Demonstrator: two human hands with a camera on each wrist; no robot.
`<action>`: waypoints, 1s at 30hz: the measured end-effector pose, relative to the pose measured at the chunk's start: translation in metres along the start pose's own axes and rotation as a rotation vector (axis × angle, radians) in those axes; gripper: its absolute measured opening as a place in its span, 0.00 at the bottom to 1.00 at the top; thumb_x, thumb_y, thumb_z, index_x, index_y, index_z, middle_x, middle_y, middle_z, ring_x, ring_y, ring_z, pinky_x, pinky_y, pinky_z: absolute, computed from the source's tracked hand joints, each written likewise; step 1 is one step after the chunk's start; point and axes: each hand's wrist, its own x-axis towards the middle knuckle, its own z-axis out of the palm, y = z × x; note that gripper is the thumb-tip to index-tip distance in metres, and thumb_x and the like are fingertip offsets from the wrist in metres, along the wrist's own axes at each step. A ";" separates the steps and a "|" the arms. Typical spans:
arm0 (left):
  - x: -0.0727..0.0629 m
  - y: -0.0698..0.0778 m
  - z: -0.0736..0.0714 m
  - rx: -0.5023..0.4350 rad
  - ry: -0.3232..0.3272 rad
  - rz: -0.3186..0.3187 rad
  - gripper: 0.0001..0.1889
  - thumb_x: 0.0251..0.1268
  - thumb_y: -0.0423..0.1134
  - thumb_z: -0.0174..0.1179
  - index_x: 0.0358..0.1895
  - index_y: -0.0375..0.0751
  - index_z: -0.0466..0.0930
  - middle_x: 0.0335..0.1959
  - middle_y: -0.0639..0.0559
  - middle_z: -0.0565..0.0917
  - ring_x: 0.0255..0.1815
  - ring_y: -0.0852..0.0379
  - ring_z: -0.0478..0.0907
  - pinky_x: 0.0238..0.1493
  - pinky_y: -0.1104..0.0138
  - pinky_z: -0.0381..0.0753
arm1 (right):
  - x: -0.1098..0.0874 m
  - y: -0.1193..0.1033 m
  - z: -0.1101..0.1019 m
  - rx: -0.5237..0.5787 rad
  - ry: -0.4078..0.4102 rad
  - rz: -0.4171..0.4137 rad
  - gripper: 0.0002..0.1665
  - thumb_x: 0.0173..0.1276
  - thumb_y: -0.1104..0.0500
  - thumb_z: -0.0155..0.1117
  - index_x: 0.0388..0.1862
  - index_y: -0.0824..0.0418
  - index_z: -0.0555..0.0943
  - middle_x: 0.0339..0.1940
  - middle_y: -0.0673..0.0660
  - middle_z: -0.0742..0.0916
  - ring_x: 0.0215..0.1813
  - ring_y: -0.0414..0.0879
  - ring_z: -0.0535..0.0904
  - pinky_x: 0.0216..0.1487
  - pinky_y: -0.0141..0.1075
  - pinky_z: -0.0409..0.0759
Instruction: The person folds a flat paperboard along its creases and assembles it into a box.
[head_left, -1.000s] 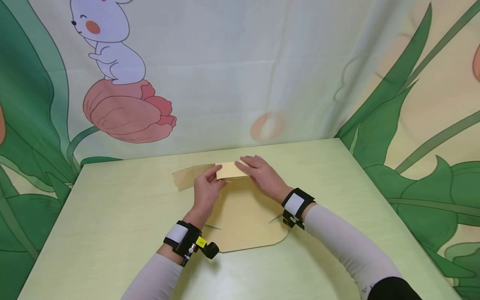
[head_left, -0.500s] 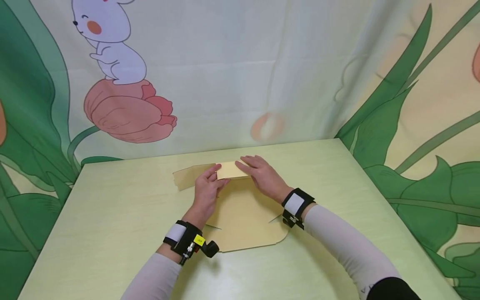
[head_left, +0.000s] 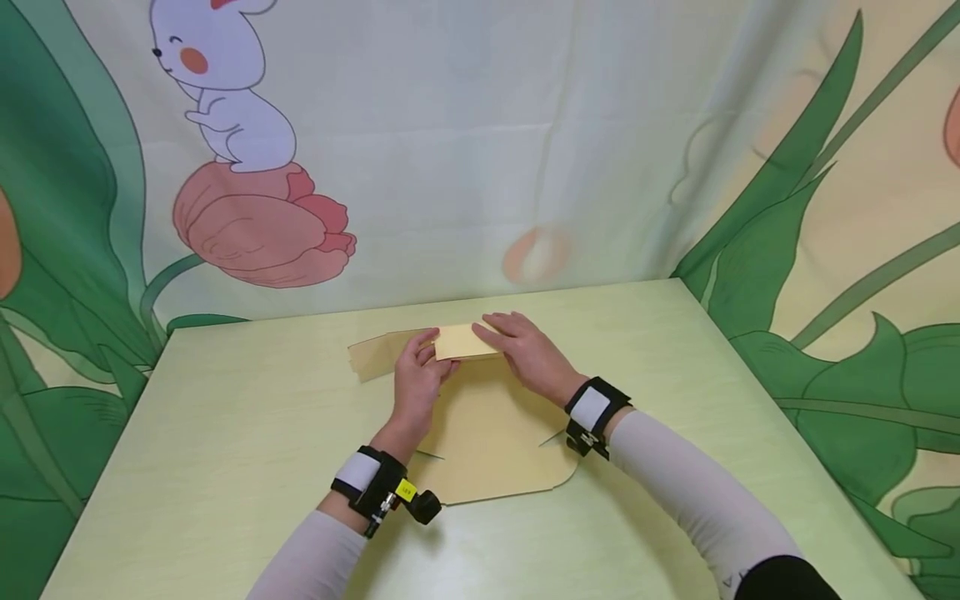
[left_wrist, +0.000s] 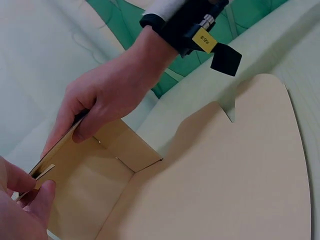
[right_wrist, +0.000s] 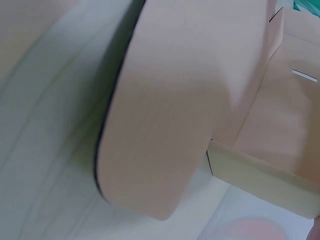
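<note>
No text legible; marks on yellow wrist tag (head_left: 406, 490), right sleeve (head_left: 693, 487) too small

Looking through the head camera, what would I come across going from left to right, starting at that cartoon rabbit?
Printed rabbit → outstretched cardboard flap → left hand → folded cardboard panel → right hand → right wristband → tall printed leaf.

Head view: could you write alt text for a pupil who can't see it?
A person's left hand and right hand hold the folded far end of a piece of card on a pale table. Behind, a backdrop shows a rabbit on a pink flower.
</note>
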 end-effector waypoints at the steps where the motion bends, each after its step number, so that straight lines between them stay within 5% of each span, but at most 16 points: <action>1: 0.000 -0.001 0.000 0.009 0.002 0.003 0.30 0.66 0.22 0.57 0.71 0.41 0.65 0.62 0.35 0.77 0.59 0.44 0.80 0.47 0.73 0.84 | 0.000 0.000 0.000 0.002 0.001 0.001 0.33 0.69 0.74 0.56 0.71 0.53 0.73 0.68 0.61 0.79 0.71 0.56 0.73 0.76 0.50 0.65; 10: -0.003 -0.001 -0.001 0.084 0.001 0.043 0.36 0.67 0.24 0.58 0.75 0.47 0.57 0.65 0.35 0.76 0.62 0.41 0.79 0.52 0.66 0.84 | 0.000 0.001 0.003 -0.001 -0.002 0.006 0.33 0.69 0.74 0.56 0.71 0.52 0.73 0.69 0.60 0.78 0.71 0.55 0.73 0.76 0.49 0.64; 19: -0.003 -0.013 -0.035 0.456 0.129 0.113 0.24 0.63 0.27 0.62 0.63 0.36 0.71 0.53 0.34 0.82 0.54 0.40 0.83 0.55 0.54 0.83 | 0.000 0.000 0.003 0.020 0.009 0.001 0.33 0.70 0.74 0.56 0.71 0.54 0.73 0.68 0.61 0.79 0.71 0.56 0.73 0.76 0.51 0.64; 24: -0.004 -0.022 -0.052 0.624 0.153 0.078 0.23 0.62 0.32 0.64 0.61 0.34 0.73 0.57 0.33 0.78 0.59 0.39 0.76 0.62 0.51 0.75 | 0.000 0.000 0.003 0.008 0.017 0.003 0.33 0.70 0.74 0.55 0.71 0.54 0.73 0.68 0.61 0.79 0.71 0.56 0.73 0.76 0.50 0.64; 30: -0.004 -0.029 -0.056 0.727 0.158 0.043 0.27 0.62 0.34 0.65 0.63 0.31 0.70 0.55 0.30 0.75 0.57 0.38 0.74 0.58 0.49 0.75 | 0.000 0.001 0.003 0.017 0.013 0.010 0.32 0.71 0.74 0.54 0.71 0.53 0.73 0.68 0.61 0.79 0.71 0.55 0.73 0.76 0.50 0.64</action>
